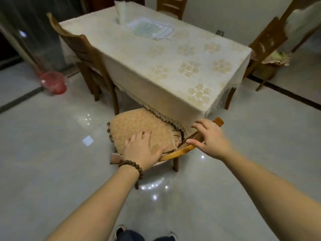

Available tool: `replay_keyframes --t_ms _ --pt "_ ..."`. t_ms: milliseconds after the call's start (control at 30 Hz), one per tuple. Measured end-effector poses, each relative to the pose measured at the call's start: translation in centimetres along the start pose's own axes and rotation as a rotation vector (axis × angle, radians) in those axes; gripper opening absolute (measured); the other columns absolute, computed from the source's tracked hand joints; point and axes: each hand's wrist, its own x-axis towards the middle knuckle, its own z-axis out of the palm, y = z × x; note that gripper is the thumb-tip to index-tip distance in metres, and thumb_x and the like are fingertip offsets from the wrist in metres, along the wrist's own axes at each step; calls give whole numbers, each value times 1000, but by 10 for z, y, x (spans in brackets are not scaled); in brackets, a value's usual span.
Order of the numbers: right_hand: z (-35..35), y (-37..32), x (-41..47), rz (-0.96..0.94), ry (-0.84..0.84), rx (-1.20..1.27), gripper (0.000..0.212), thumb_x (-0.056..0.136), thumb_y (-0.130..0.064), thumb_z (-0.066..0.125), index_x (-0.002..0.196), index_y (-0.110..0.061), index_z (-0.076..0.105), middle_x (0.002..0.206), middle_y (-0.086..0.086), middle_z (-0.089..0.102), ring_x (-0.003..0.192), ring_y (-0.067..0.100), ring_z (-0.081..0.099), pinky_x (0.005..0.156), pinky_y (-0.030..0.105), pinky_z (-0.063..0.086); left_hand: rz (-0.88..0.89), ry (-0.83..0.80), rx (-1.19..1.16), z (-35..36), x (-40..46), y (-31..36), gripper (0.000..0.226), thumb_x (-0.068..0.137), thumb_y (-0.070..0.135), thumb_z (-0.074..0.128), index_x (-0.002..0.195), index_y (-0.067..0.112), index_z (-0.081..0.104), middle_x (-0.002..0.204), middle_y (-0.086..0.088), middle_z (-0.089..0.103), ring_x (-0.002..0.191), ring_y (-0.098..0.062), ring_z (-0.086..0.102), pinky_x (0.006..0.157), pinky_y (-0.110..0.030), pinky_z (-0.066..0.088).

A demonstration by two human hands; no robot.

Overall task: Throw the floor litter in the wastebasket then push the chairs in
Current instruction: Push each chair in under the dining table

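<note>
Hiding chair (175,152) back, left hand (142,150), tablecloth (165,66)

Dim warm light, glare spots on the glossy floor (52,171), soft blur, bowed edges.

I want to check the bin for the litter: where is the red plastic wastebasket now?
In the head view the red plastic wastebasket stands on the floor at the left, beside the brown wooden chair on the table's left side.
</note>
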Motion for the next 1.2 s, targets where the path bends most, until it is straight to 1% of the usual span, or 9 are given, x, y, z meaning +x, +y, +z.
replay_keyframes --t_ms 233,333,433,500,567,700,933,1067,1200 --pt "8 25 24 -185 -176 -84 97 64 -90 24 135 -27 42 144 0 38 134 20 26 111 39 20 -22 -155 198 17 -10 -9 106 58 92 40 142 31 24 146 1 34 131 -23 33 107 -44 32" --pt "13 29 28 -249 -284 -200 99 61 -92 26 136 -29 42 144 -2 40 138 19 22 112 42 14 18 -198 307 22 -9 -9 92 67 81 50 140 31 26 140 2 41 125 -22 40 100 -44 39" --pt "18 31 28 -305 -325 -347 90 62 -88 37 131 -31 47 137 -5 48 134 22 30 110 44 19 69 -206 417 22 -9 -9 57 82 59 53 128 27 41 122 0 57 109 -23 53 84 -38 46" --pt "21 31 28 -318 -284 -390 70 68 -81 43 118 -34 55 121 -7 58 119 20 44 101 40 27 81 -224 462 18 -9 -8 36 88 48 51 112 22 52 105 -3 63 95 -24 59 75 -36 47" --pt "23 31 26 -328 -221 -409 54 73 -76 43 105 -35 59 105 -11 63 100 16 51 88 36 33 102 -248 478 15 -9 -7 28 90 44 49 103 19 56 97 -5 64 90 -26 60 70 -35 44" --pt "27 29 22 -311 -158 -405 52 72 -76 40 89 -33 62 84 -13 63 82 12 52 76 34 35 168 -249 486 9 -11 -14 28 91 45 47 98 19 57 92 -3 64 85 -25 60 64 -32 38" --pt "40 -25 24 -214 -88 -378 38 69 -67 48 76 -32 61 71 -12 61 73 14 54 68 35 34 270 -269 503 -18 7 -75 28 90 46 46 97 22 57 91 -2 64 84 -25 61 67 -33 44" --pt "44 -64 31 -108 -16 -325 30 64 -61 63 67 -32 56 63 -14 57 63 14 52 62 32 31 391 -246 523 -42 30 -114 26 90 42 46 98 20 58 92 -3 64 84 -25 60 69 -34 46" --pt "58 -111 42 28 28 -298 31 69 -65 52 68 -34 56 65 -15 58 65 12 51 63 31 24 534 -235 561 -66 68 -160 21 88 40 49 96 22 57 90 -2 64 82 -25 61 71 -35 48"
